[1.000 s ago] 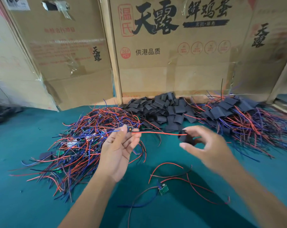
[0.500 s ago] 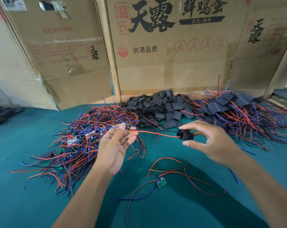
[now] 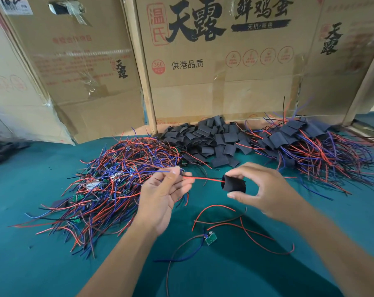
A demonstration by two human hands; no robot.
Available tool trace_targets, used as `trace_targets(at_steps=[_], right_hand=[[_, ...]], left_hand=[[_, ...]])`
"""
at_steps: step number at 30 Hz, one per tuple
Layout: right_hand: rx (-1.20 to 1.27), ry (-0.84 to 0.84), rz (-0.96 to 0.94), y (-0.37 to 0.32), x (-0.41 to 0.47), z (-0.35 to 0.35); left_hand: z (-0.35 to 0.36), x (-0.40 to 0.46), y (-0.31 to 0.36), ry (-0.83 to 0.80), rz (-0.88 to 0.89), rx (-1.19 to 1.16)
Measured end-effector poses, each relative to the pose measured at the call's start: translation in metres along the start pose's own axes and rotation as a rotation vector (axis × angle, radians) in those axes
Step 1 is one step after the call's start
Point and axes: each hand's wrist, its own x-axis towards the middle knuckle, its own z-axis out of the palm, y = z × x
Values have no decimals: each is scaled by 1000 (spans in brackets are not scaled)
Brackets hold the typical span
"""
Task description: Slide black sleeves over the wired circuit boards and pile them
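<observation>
I see two hands above the table. My left hand (image 3: 162, 196) is palm up, with thumb and forefinger pinching a small wired circuit board (image 3: 182, 173) that is mostly hidden by the fingertips; the other fingers are loosely spread. From this pinch one red wire (image 3: 203, 179) runs straight to the right and enters the mouth of one black sleeve (image 3: 234, 183). My right hand (image 3: 265, 194) holds this sleeve between thumb below and forefinger above, so the soft tube is squeezed into a round opening; the remaining fingers are curved behind it.

Just below the hands, one more loose board (image 3: 210, 237) lies on the teal cloth (image 3: 42, 264), small, green and square, with thin red, blue and dark wires curling around it.

I count three heaps beyond the hands. To the left of my left hand is a tangled heap of bare boards (image 3: 109, 185) with red and blue wires, too many to count. Straight behind the hands is a pile of flat matte black sleeves (image 3: 209, 140). Behind my right hand is a pile of finished pieces (image 3: 310, 144), black sleeves with wires sticking out.

Behind the heaps stand brown cardboard boxes (image 3: 214, 61), taped and printed with Chinese characters, which close the view
</observation>
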Motion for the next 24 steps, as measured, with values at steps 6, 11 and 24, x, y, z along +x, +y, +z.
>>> trace_targets(at_steps=[6,11,24], right_hand=[[-64,11,11,-7,-2,10],[-137,15,15,-11,-4,16],[-242,58,-20,-22,-7,21]], left_hand=[[14,-11,-20,-84,-94,-1],[20,-16,-28,-83,-62,59],[22,-16,-26,-138,-175,111]])
